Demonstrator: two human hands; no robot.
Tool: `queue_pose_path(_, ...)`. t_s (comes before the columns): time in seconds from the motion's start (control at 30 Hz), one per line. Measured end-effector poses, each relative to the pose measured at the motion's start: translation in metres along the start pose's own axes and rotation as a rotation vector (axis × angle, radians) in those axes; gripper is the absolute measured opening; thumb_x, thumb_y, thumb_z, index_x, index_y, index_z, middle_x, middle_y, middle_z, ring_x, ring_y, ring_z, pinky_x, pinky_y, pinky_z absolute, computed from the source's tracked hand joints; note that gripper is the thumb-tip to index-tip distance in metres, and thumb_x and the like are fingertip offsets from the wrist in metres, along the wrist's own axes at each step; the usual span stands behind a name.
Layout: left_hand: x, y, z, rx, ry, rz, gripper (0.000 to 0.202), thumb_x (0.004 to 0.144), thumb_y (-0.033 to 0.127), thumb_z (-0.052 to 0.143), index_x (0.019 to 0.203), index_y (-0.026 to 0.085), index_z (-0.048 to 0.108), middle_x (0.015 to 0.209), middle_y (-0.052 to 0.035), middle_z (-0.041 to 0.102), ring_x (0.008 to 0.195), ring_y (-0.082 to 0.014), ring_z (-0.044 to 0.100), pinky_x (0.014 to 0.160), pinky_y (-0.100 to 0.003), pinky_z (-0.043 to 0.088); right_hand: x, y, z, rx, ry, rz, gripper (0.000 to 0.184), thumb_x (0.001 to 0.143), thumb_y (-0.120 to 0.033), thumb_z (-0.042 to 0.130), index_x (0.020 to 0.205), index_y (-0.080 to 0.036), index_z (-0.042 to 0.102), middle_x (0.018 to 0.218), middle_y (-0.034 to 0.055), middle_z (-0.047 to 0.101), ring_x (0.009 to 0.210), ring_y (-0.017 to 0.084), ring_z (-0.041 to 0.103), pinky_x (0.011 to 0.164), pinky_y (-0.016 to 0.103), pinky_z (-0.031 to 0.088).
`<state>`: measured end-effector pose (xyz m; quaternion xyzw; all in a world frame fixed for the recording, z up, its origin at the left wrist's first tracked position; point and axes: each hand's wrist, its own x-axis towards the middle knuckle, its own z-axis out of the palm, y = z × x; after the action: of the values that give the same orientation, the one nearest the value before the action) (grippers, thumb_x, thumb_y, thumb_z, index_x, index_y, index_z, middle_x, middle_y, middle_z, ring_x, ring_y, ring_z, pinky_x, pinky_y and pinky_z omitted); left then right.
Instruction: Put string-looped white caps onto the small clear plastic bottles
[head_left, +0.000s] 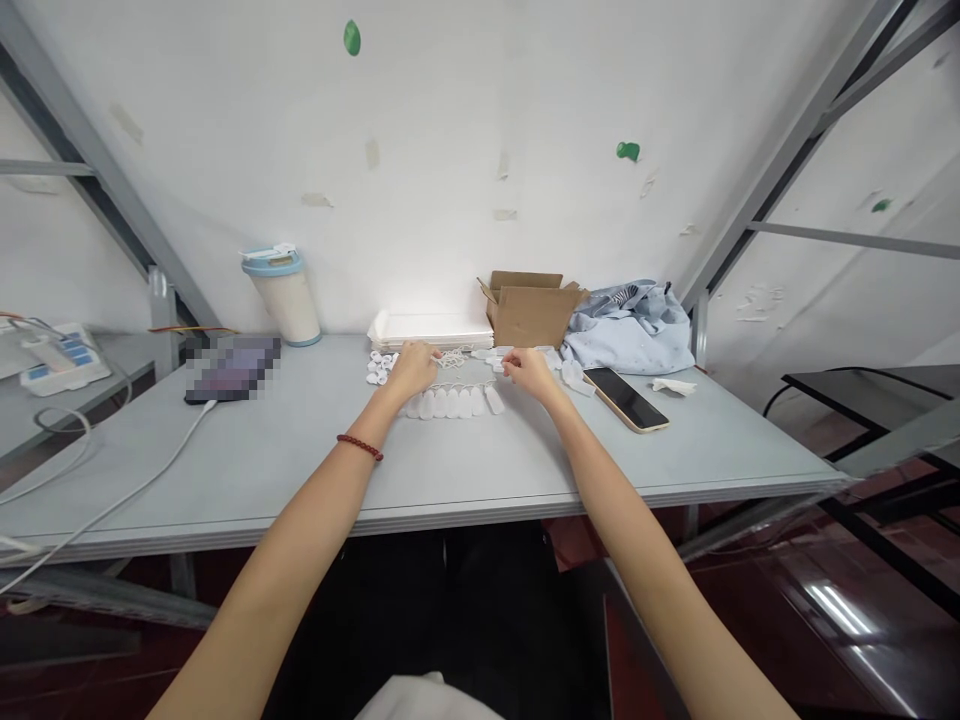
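Note:
A row of white, translucent, tooth-shaped plastic pieces point(451, 404) lies along a thin string on the table, its right-end piece tilted. My left hand point(415, 368) rests above the row's left end with its fingers curled together, close to a loose heap of pale string point(451, 358). What those fingers hold is hidden. Over the row's right end, my right hand point(529, 370) is closed in a pinch, with a small white piece point(498, 367) at its fingertips. Small white rolled bits point(381, 367) lie left of my left hand. More translucent pieces point(574, 376) lie right of my right hand.
Behind my hands are a stack of white sheets point(431, 330), an open cardboard box point(534, 314) and a bundled light-blue cloth point(634, 330). A phone point(626, 398) and crumpled tissue point(673, 386) lie right. A tumbler point(285, 298) and a cabled, blurred-out device point(234, 368) are left.

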<state>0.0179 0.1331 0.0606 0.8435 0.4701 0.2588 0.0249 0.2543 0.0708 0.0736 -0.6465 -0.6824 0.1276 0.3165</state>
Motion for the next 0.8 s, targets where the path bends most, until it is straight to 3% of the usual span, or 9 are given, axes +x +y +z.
queue_pose_path(0.23, -0.002, 0.002, 0.01, 0.01, -0.082, 0.106, 0.044, 0.076, 0.01, 0.038, 0.107, 0.02, 0.068, 0.122, -0.006, 0.064, 0.115, -0.0268, 0.051, 0.102, -0.047, 0.037, -0.002, 0.005, 0.006, -0.212, 0.073, -0.022, 0.025, 0.083, -0.01, 0.048, 0.098, -0.011, 0.068, 0.103, 0.0127, 0.067, 0.092, 0.021, 0.06, 0.08, 0.028, 0.042)
queue_pose_path(0.4, -0.006, 0.01, 0.012, 0.025, -0.079, 0.039, 0.03, 0.08, 0.018, 0.043, 0.093, 0.021, 0.07, 0.12, -0.0069, 0.064, 0.115, -0.0308, 0.049, 0.097, -0.048, 0.04, -0.004, 0.004, 0.009, -0.325, 0.048, -0.058, 0.028, 0.084, -0.008, 0.049, 0.107, -0.011, 0.065, 0.115, 0.015, 0.062, 0.111, 0.024, 0.053, 0.087, 0.03, 0.041)
queue_pose_path(0.53, -0.006, 0.014, 0.01, 0.027, -0.075, 0.006, 0.029, 0.081, 0.019, 0.042, 0.088, 0.018, 0.07, 0.122, -0.0104, 0.063, 0.113, -0.0325, 0.049, 0.094, -0.049, 0.042, -0.004, 0.004, 0.011, -0.353, 0.026, -0.091, 0.03, 0.084, -0.007, 0.05, 0.109, -0.011, 0.065, 0.116, 0.0144, 0.063, 0.112, 0.025, 0.052, 0.09, 0.031, 0.04)
queue_pose_path(0.8, -0.001, 0.01, 0.011, 0.019, -0.006, 0.061, 0.038, 0.076, 0.014, 0.042, 0.103, 0.014, 0.068, 0.122, -0.0119, 0.063, 0.113, -0.0299, 0.05, 0.101, -0.047, 0.037, -0.002, 0.005, 0.012, -0.324, -0.008, -0.08, 0.027, 0.083, -0.012, 0.057, 0.109, -0.013, 0.065, 0.118, 0.0127, 0.065, 0.111, 0.024, 0.054, 0.089, 0.03, 0.04)
